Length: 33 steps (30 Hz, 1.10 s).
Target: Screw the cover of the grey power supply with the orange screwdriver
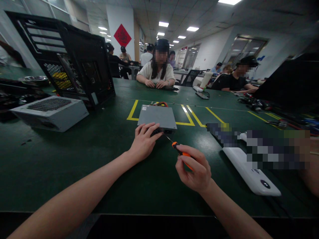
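Left hand point(143, 143) lies with fingers spread over the near edge of a gray computer power supply point(157, 116); right hand point(196, 169) pinches a screwdriver point(174, 145). Beneath spans a green tabletop point(74, 152); a black computer case point(102, 74) stands at left, the power supply lies mid-table across yellow tape point(184, 124), and the screwdriver points toward the supply's near face.

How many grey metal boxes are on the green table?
2. One grey box is under the left hand's fingertips; the other, a grille-topped box, sits left, near the black case. More may be hidden behind that case.
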Tool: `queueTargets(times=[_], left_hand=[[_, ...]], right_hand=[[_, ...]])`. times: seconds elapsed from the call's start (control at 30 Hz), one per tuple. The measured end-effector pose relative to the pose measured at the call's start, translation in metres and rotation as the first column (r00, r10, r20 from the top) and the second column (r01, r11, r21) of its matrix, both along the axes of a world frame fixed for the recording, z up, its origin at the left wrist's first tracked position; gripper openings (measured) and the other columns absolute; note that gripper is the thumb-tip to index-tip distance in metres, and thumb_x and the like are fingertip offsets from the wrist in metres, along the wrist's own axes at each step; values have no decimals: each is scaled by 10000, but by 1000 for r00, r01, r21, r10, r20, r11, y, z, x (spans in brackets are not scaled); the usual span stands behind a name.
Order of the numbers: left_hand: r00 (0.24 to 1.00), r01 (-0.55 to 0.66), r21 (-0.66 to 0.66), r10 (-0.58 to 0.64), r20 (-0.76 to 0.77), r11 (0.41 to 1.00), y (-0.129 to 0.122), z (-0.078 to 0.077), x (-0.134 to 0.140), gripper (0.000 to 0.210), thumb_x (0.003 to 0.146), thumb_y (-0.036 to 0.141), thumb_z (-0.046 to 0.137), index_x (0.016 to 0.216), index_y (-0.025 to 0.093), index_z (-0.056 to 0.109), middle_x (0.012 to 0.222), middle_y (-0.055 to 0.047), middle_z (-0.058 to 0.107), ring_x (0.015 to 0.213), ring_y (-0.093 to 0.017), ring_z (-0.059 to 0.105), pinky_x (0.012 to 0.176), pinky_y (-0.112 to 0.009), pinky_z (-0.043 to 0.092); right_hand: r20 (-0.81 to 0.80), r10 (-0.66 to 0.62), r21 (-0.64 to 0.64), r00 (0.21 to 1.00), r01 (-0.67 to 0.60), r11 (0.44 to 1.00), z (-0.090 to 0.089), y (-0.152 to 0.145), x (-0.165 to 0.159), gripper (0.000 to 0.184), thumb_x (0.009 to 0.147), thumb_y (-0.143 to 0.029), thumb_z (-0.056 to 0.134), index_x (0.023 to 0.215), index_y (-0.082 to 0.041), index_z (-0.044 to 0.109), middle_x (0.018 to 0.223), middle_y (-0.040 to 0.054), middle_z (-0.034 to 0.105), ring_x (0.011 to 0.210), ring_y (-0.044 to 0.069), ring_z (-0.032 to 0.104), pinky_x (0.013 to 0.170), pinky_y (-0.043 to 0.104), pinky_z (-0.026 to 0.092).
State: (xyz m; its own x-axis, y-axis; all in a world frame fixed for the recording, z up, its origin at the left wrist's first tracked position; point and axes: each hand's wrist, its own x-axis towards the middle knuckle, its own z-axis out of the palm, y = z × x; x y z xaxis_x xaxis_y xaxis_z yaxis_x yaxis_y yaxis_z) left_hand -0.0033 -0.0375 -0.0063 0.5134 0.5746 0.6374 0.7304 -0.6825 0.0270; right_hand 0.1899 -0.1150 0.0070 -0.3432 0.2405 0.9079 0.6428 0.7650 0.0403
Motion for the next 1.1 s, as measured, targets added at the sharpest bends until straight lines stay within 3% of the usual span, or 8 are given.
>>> queueTargets(times=[0.13,0.23,0.37,0.43,0.53,0.8,0.97,1.1], left_hand=[[985,84,2,-83,150,996,-1,7,-13,361,819,48,419,1085,226,587,1338,-73,416,1235,-228,371,989,-447,330],[963,93,-72,-71,261,993,-3,19,-27,220,824,96,430,931,171,606,1144,-84,527,1056,-199,502,870,-363,436],[993,61,-371,-95,-74,927,0,30,-36,170,829,185,452,878,187,615,898,-24,597,770,-149,567,669,-283,463],[965,-19,-395,-87,-248,919,2,29,-37,194,833,214,455,916,194,628,926,-31,606,801,-172,577,660,-293,462],[923,-120,-378,-37,-384,918,4,24,-35,226,857,247,446,971,186,632,997,-61,602,882,-202,578,674,-295,470],[869,-153,-296,-14,-494,943,-1,17,-28,218,889,174,393,924,144,606,989,-86,585,853,-195,576,630,-269,469],[912,-166,-305,28,-410,938,0,11,-24,218,901,216,380,967,158,580,992,-69,574,815,-177,584,586,-249,467],[911,-130,-328,-18,-413,936,0,9,-24,254,906,213,367,1049,175,574,1069,-71,564,894,-186,576,643,-263,488]], right_hand=[[-67,46,34,997,-43,998,3,-1,3,370,686,-5,578,1000,-190,514,1028,75,586,915,187,621,708,332,588],[-102,55,17,993,-54,998,5,0,4,386,669,14,577,999,-178,516,1007,74,592,895,178,624,714,322,586],[-115,48,-5,992,-49,999,6,0,3,375,672,6,577,988,-186,514,990,66,600,882,174,626,703,310,586],[-113,44,-10,993,-46,999,6,-1,3,372,679,-5,574,993,-195,513,984,59,603,877,172,627,694,307,587],[-113,48,-3,992,-49,999,6,-1,4,383,680,-10,574,1009,-193,504,984,59,606,873,170,628,687,306,585],[-99,57,-12,993,-59,998,5,-2,3,399,666,17,578,1007,-170,493,990,70,590,890,160,614,714,289,571],[-101,75,-19,992,-77,997,4,-3,3,398,672,7,580,1011,-182,494,989,63,589,882,157,616,697,291,575],[-101,74,-29,992,-77,997,4,-2,4,395,675,-6,583,1016,-183,493,977,63,596,862,158,622,677,295,577]])
